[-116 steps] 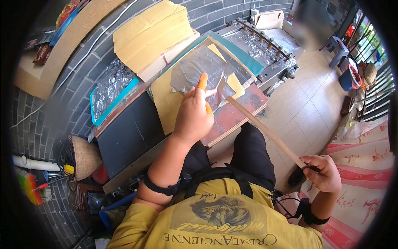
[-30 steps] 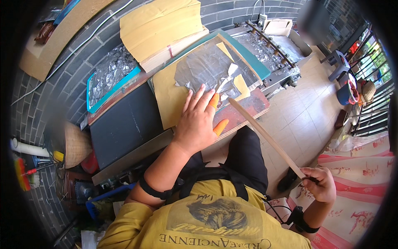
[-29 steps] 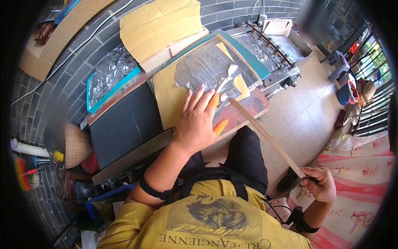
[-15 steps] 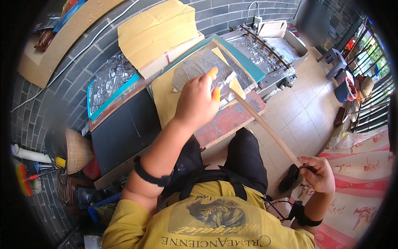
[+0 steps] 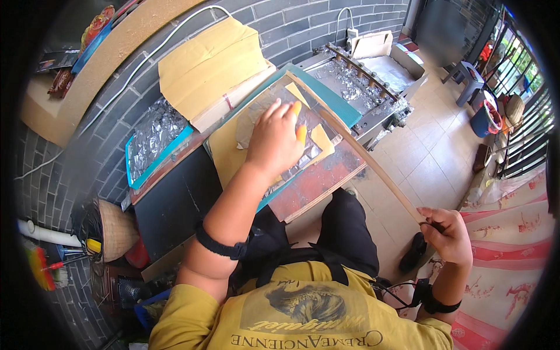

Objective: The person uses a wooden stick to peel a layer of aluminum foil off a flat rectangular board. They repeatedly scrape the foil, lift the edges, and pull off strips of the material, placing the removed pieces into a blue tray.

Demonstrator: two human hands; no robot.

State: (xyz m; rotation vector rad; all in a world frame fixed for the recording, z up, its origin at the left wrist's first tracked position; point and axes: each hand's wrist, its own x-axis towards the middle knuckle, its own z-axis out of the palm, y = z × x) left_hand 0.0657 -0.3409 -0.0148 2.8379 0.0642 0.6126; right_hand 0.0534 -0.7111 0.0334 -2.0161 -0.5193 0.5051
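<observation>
My left hand (image 5: 271, 137), with orange covers on its thumb and index finger, rests slightly curled, fingers apart, on a thin grey foil sheet (image 5: 309, 119). It hides part of that sheet. Yellow paper (image 5: 224, 160) lies underneath, on a teal-edged, wood-framed stack over a worn red board (image 5: 303, 192). My right hand (image 5: 443, 233) grips the near end of a long wooden stick (image 5: 379, 172). The stick's far end reaches the framed stack's upper right, right of my left fingers.
A teal tray of crumpled foil (image 5: 163, 156) is left, beside a black board (image 5: 169, 216) and yellow paper bundle (image 5: 210, 58). A metal apparatus (image 5: 344, 79) stands behind. Right are a grey stool (image 5: 461, 73), bucket (image 5: 483, 119) and red-patterned cloth (image 5: 501, 256). A woven hat (image 5: 119, 230) is lower left.
My left hand has moved higher onto the foil sheet. The stick's far end has shifted up toward the frame's right edge, and my right hand has risen a little with it.
</observation>
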